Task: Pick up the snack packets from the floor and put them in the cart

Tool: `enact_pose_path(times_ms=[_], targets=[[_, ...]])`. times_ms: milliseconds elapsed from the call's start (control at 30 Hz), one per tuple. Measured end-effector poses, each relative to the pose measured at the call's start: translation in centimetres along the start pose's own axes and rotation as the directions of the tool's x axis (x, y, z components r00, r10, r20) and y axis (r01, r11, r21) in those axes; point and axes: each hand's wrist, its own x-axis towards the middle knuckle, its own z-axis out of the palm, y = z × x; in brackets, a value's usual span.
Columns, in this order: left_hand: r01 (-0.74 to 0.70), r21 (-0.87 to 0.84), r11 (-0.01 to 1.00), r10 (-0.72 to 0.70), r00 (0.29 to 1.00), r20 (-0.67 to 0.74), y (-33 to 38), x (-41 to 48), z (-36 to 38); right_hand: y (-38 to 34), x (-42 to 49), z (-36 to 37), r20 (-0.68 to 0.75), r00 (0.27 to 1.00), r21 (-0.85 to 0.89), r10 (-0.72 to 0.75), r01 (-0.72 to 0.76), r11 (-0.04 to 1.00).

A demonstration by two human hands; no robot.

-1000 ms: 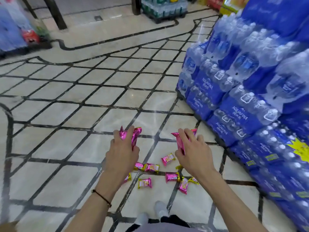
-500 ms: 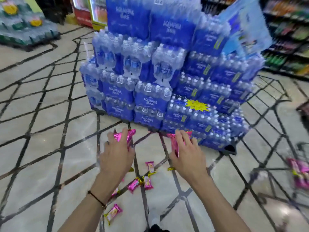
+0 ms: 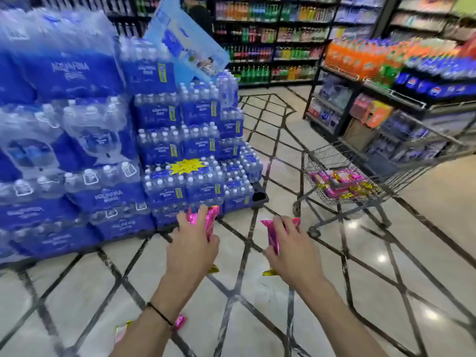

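Note:
My left hand (image 3: 193, 248) grips a bunch of pink snack packets (image 3: 211, 220) above the tiled floor. A second bunch of pink packets (image 3: 273, 234) is held in my right hand (image 3: 293, 249). Both hands are raised side by side in the middle of the view. The wire shopping cart (image 3: 345, 199) stands to the right and beyond my right hand, with several pink and yellow packets (image 3: 340, 180) lying in its basket. Two loose packets (image 3: 180, 322) lie on the floor under my left forearm.
A tall stack of blue bottled-water packs (image 3: 180, 155) fills the left side, close to my left hand. Drink shelves (image 3: 270, 42) line the back and a display rack (image 3: 386, 81) stands at the right. Tiled floor (image 3: 257, 305) with dark lines spreads between them.
The view has swung right and upward, away from the packets on the floor. The cart has come fully into view at the right. Both hands keep their packets.

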Motion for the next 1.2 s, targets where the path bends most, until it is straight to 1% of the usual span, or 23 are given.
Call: enact_pose_path(times_ms=[133, 333, 500, 633, 733, 867, 1000, 1100, 1200], targets=[[-0.104, -0.009, 0.995, 0.104, 0.994, 0.040, 8.8, 0.1, 4.0, 8.5, -1.2, -0.8, -0.019, 0.993, 0.007, 0.116, -0.115, 0.993], [-0.240, -0.025, 0.970, 0.241, 0.963, 0.122, 21.2, -0.3, 10.1, 21.5, -2.1, -1.6, -0.027, 0.970, 0.040, 0.242, -0.241, 0.970], [-0.267, -0.004, 0.964, 0.265, 0.956, 0.125, 30.3, 1.2, 13.6, 30.8, -2.6, -2.1, -0.027, 0.949, 0.057, 0.314, -0.312, 0.948], [-0.294, -0.005, 0.956, 0.292, 0.946, 0.142, 37.1, 2.7, 15.9, 37.0, -1.2, -2.4, -0.049, 0.930, 0.097, 0.364, -0.358, 0.929], [-0.336, -0.027, 0.941, 0.337, 0.933, 0.128, 40.8, 4.5, 18.1, 40.8, 0.9, -2.3, -0.039, 0.919, 0.120, 0.393, -0.386, 0.915], [-0.359, -0.035, 0.933, 0.359, 0.918, 0.168, 44.8, 8.7, 22.0, 45.0, 5.3, -1.5, -0.052, 0.913, 0.138, 0.405, -0.395, 0.908], [-0.378, -0.066, 0.924, 0.383, 0.906, 0.178, 48.7, 14.6, 26.2, 48.8, 11.5, -0.3, -0.038, 0.922, 0.122, 0.386, -0.379, 0.917], [-0.393, -0.062, 0.917, 0.397, 0.898, 0.187, 52.6, 19.6, 27.9, 51.1, 16.4, -0.4, -0.004, 0.917, 0.117, 0.399, -0.396, 0.911], [-0.438, -0.072, 0.896, 0.443, 0.876, 0.191, 56.9, 23.8, 29.5, 53.7, 21.2, -1.0, -0.012, 0.914, 0.117, 0.405, -0.401, 0.908]])
